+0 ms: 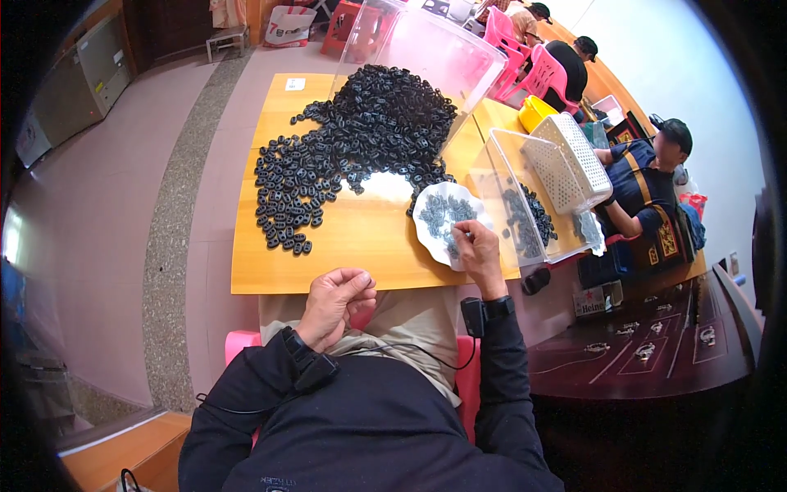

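While the right hand (482, 250) reaches over a white, scalloped-edged dish (425, 234), its thumb and forefinger are drawn into a narrow pinch; whether a piece sits between them cannot be told. The left hand (336, 303), near the table's front edge, has thumb and fingertips brought together, and anything they hold is likewise too small to make out.

Small dark-grey parts (445, 209) lie scattered in the dish, some covered by the right hand. Just right of it stands a clear plastic box (493, 176) with more black parts (537, 230), blurred through its wall, and beside that a white perforated basket (566, 160) and a yellow bowl (535, 113). A seated co-worker (652, 176) is behind the basket, which partly hides their hands.

To the dish's left and beyond, glossy black, rounded plastic pieces (291, 189), many with two slots, cover much of the yellow wooden table (262, 275); glare whitens a patch near the middle. They pile high against a large clear bin (455, 45), cut off by the heap, so how many are inside is unclear.
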Available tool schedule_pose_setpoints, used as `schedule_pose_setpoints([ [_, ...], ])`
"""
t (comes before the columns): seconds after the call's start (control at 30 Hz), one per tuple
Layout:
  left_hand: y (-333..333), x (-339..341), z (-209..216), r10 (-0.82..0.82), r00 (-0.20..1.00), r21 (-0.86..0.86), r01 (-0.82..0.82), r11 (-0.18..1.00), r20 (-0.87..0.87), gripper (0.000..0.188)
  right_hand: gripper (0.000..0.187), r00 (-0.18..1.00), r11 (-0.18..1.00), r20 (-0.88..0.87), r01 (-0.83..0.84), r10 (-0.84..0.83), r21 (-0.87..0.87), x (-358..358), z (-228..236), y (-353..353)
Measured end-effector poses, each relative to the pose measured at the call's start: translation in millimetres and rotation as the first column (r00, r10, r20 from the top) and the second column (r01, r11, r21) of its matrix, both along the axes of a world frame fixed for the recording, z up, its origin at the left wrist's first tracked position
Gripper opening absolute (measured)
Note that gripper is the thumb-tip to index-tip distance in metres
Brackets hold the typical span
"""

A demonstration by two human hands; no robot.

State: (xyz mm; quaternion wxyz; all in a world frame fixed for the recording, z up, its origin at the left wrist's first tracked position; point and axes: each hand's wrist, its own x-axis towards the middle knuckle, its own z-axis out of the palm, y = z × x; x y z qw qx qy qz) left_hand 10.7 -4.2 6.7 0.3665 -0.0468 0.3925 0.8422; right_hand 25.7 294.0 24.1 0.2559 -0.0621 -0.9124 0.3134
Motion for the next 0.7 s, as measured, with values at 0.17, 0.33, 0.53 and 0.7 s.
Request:
schedule_pose_setpoints([
  [0.17,1,0,-1,-0.001,1.0,0.01,0.001,1.0,0.005,0.011,0.01,0.997,0.999,0.07,0.025,-0.023,-0.034,1,0,3],
  [0.33,1,-1,0,-0.004,1.0,0.01,0.004,1.0,0.001,0.011,0.01,0.998,0.997,0.063,0.007,-0.002,-0.083,1,-4,6],
  [0.53,2,0,3,0.015,1.0,0.02,-0.015,1.0,0.011,0.015,0.011,0.995,0.988,0.1,0.02,-0.005,-0.155,2,8,-1],
  [0.7,3,0,-1,0.037,0.999,0.026,-0.036,0.999,-0.012,0.013,0.014,0.995,0.982,0.094,0.004,0.014,-0.191,3,11,-1],
])
